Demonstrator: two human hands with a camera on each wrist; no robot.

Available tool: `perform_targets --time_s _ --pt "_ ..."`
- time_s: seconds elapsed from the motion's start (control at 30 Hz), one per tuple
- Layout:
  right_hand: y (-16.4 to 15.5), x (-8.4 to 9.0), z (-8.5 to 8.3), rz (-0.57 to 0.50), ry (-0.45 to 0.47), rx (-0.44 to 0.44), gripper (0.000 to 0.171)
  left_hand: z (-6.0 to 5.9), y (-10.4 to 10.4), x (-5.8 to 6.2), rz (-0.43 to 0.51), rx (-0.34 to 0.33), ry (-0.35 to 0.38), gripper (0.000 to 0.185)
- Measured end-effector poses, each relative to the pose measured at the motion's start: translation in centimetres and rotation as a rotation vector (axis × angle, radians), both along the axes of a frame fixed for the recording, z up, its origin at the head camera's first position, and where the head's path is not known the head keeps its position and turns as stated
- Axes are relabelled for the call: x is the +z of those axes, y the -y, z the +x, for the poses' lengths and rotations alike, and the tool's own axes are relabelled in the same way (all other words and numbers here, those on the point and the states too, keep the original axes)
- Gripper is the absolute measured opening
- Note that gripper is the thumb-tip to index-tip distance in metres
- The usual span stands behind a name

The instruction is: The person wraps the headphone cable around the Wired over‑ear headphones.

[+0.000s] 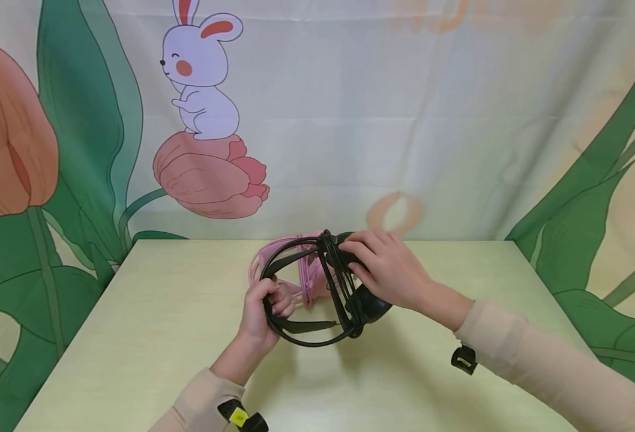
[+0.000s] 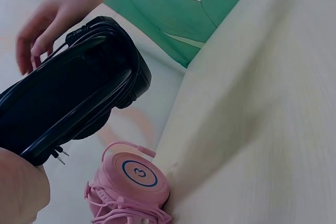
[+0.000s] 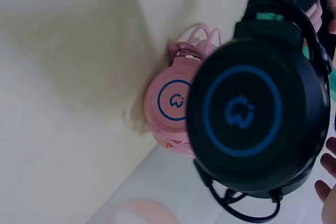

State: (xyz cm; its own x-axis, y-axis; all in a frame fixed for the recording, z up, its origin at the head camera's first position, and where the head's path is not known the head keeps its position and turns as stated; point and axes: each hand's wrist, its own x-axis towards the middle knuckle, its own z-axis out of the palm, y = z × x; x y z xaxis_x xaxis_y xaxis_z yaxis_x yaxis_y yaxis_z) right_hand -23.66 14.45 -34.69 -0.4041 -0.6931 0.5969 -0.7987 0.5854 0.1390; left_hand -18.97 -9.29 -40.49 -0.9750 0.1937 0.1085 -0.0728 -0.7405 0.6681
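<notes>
A black over-ear headset (image 1: 376, 305) is held up above the table, its cable (image 1: 343, 285) wound in several strands across the open side of the headband. My left hand (image 1: 260, 315) grips the middle of that headband. At the upper ear cup, my right hand (image 1: 393, 270) has bent fingers against the cable and cup; whether they pinch a strand is unclear. Two metal-tipped plugs (image 2: 61, 155) poke out beside the left hand. Behind the black headset, a pink headset (image 2: 139, 179) with a microphone arm and bundled cable rests on the table, partly hidden.
The pale table (image 1: 150, 324) runs back to a hanging cloth (image 1: 317, 120) printed with tulips and a rabbit. The pink headset sits near the table's far edge. Small black cameras (image 1: 464, 359) are strapped at both sleeves.
</notes>
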Motion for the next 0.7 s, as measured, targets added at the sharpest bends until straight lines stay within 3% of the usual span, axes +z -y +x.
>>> perform_targets --time_s 0.2,0.47,0.7 --pt "-0.4 -1.0 0.6 -0.006 -0.043 0.045 0.024 -0.1 0.6 0.1 0.035 -0.016 0.007 0.025" --pt "-0.7 -2.6 1.2 -0.012 -0.090 0.118 0.038 -0.3 0.9 0.4 0.064 -0.027 0.038 0.027" --pt "-0.7 -3.5 1.2 -0.039 -0.114 0.133 0.037 -0.3 0.7 0.7 0.071 -0.047 0.040 0.024"
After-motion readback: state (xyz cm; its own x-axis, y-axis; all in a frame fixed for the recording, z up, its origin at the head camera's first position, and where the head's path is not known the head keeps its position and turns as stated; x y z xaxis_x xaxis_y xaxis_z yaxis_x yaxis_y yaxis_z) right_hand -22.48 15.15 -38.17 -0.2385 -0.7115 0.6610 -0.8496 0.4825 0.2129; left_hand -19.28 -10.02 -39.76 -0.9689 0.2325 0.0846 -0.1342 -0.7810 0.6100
